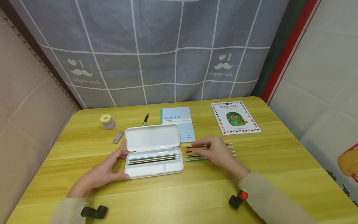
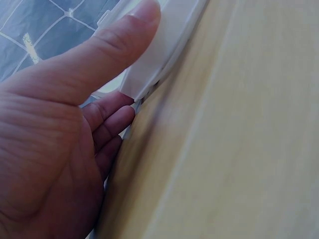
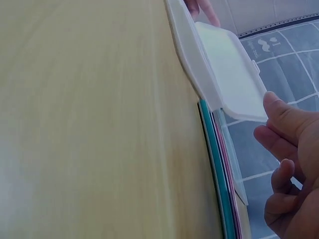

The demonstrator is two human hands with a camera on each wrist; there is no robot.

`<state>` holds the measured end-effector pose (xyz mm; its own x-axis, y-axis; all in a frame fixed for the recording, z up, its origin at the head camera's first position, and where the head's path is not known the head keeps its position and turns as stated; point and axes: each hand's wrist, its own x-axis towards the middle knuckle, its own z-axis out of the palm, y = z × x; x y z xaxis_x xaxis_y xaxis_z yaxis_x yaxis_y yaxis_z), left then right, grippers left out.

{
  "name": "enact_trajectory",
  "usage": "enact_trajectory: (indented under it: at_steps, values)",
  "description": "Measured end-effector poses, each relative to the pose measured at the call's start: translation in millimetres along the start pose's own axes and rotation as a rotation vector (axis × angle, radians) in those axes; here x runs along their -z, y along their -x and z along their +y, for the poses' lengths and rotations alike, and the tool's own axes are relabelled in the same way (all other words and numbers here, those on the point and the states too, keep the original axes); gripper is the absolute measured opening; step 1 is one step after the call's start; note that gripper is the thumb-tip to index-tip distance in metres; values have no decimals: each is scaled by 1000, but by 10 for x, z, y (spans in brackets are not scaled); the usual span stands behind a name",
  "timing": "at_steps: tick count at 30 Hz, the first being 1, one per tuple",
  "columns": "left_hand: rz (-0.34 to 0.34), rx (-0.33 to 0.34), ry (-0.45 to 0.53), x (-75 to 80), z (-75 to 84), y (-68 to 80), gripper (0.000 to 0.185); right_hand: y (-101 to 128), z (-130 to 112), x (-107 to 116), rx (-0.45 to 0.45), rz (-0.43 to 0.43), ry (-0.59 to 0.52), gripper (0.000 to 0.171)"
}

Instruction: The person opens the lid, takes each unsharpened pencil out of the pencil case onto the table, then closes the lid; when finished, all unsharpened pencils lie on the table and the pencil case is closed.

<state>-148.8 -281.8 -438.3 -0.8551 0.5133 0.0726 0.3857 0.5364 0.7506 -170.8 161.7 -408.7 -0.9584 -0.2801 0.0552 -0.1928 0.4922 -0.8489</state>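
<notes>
Left hand [image 1: 104, 169] steadied the left end of the open white pencil case [image 1: 153, 163], thumb on its front rim, fingers against its end. Right hand [image 1: 216, 152] rested, fingers relaxed, over four loose pencils [image 1: 195, 153] just right of the case. Judged light, stiff, prone to rolling; best pinched mid-shaft. About three pencils lay inside. Farther back on the table [image 1: 195, 196]: one eraser [image 1: 118, 137], one tape roll [image 1: 107, 121], one pen [image 1: 145, 119], one notebook [image 1: 179, 119], one book [image 1: 235, 117].

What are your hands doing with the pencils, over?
Left hand steadies open pencil case. Right hand rests over loose pencils on table, none lifted. Nothing between pencils and case.
</notes>
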Motion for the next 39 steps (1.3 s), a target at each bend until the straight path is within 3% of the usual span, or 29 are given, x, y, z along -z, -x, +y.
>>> enact_trajectory:
  at_steps: [4, 16, 26, 34, 39]
  values:
    - [-1, -6, 3, -6, 0, -7, 127, -34, -44, -101, 2, -22, -38, 24]
    - [7, -36, 19, -14, 63, 3, 125, -164, -141, -440, 53, -113, 17, 25]
    - [6, -15, 5, -14, 5, -10, 127, -263, -226, -675, 90, -143, 237, 25]
    - [5, -22, 5, -20, 20, -8, 127, -305, -318, -779, 77, -89, 373, 17]
    - [0, 5, 7, -10, 11, 10, 128, -323, -340, -835, 85, -71, 397, 17]
